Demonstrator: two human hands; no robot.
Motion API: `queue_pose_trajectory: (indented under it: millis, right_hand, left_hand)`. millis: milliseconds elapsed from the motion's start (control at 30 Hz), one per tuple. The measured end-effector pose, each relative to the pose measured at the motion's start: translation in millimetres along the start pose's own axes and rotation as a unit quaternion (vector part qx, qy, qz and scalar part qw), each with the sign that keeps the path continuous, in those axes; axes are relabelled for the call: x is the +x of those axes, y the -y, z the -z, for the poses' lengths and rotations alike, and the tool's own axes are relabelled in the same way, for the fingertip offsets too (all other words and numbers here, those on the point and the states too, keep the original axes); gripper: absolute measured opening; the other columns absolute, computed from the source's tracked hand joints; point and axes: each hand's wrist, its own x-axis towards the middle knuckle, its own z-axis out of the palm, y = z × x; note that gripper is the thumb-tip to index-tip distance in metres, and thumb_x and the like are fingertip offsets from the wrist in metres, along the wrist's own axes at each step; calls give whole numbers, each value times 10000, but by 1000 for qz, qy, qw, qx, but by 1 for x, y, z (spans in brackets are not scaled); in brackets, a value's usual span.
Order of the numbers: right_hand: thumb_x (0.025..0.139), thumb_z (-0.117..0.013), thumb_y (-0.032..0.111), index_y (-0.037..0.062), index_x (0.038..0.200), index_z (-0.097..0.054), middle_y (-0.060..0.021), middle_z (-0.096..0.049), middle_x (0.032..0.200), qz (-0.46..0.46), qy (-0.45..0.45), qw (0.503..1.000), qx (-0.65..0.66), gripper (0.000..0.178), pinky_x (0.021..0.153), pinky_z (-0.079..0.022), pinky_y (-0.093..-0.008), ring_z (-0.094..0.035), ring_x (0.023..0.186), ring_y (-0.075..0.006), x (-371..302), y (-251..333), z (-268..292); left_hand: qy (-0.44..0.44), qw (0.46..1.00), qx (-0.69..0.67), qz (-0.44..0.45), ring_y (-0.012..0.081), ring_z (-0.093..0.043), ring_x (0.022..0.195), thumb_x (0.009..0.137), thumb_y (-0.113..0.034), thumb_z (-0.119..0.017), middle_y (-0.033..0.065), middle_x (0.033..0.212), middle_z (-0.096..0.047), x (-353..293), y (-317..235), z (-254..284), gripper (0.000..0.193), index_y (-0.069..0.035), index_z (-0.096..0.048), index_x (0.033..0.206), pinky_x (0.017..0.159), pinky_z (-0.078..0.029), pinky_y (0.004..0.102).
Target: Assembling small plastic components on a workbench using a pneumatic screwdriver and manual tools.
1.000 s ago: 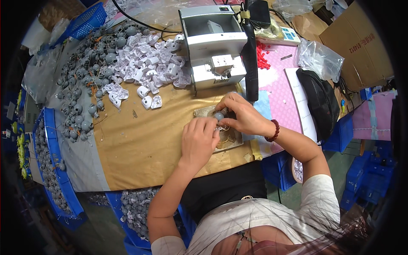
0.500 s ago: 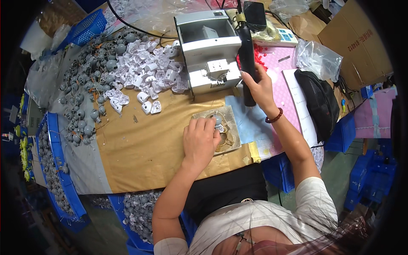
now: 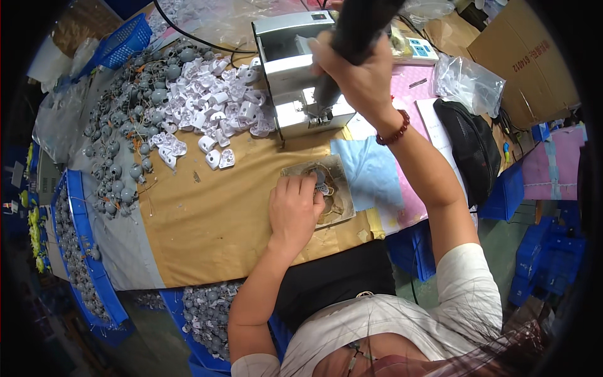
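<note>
My right hand (image 3: 361, 81) is wrapped round a black electric screwdriver (image 3: 367, 28), held upright over the front of a white box-shaped screw feeder (image 3: 287, 72). The driver's lower end is at the metal block (image 3: 319, 113) on the feeder's front; whether the bit touches a screw is hidden. My left hand (image 3: 294, 207) rests on a square, light-coloured fixture (image 3: 342, 182) at the table's near edge. Its fingers are bent against a small grey round part (image 3: 320, 176) with a white piece (image 3: 323, 188) seated in the fixture. The fingertips partly cover these parts.
Left of the feeder lie heaps of white plastic housings (image 3: 223, 103) and grey ball-shaped parts with wires (image 3: 119, 144). A blue cloth (image 3: 367, 176), a black pouch (image 3: 468, 151) and a cardboard box (image 3: 527, 69) are to the right. Blue bins (image 3: 94, 251) flank the table's left side.
My right hand has lifted the screwdriver and moved it left, from beside the feeder to over its front metal block. The left hand stays on the fixture.
</note>
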Motion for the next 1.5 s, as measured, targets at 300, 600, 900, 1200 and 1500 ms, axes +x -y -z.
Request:
queue_pose_trajectory:
  millis: [300,600,900,1200,1500]
  right_hand:
    - [846,-749,40,14,1092,-543,-44,-663,788,-200,60,978,15,321,585,-535,-287,-646,622,-122,-19,5,-12]
    - [772,-804,46,-25,1402,-440,-90,-623,1178,-201,89,974,53,731,947,-477,-316,-579,1087,-148,-89,46,-18]
    - [756,-825,77,-22,1407,-427,-122,-639,1189,-170,123,976,51,770,949,-489,-335,-611,1078,-180,-108,41,-14]
    - [855,-693,197,-14,1165,-565,-27,-601,946,-22,216,970,-110,396,1028,-389,-381,-555,904,-170,-125,38,-3]
    - [768,-811,126,6,1258,-577,-98,-670,1121,-74,196,977,-39,557,911,-510,-346,-651,991,-218,-133,31,-7]
  left_hand:
    - [-2,1000,-14,-2,325,-579,901,754,-110,-748,107,938,-634,-1,4,-1,338,-57,-661,1076,795,-498,429]
    - [9,1000,5,-4,293,-575,937,746,-128,-694,75,913,-582,-2,6,-3,254,-78,-615,983,735,-472,442]
    - [14,999,-30,25,294,-568,976,713,-141,-734,56,965,-573,-3,5,-3,282,-84,-604,957,766,-472,430]
    - [5,995,-95,12,309,-549,941,692,-149,-781,67,949,-551,0,8,1,329,-83,-563,930,763,-456,439]
    - [6,993,-113,23,308,-555,949,734,-140,-742,61,942,-560,-1,6,-1,278,-96,-580,955,776,-462,437]
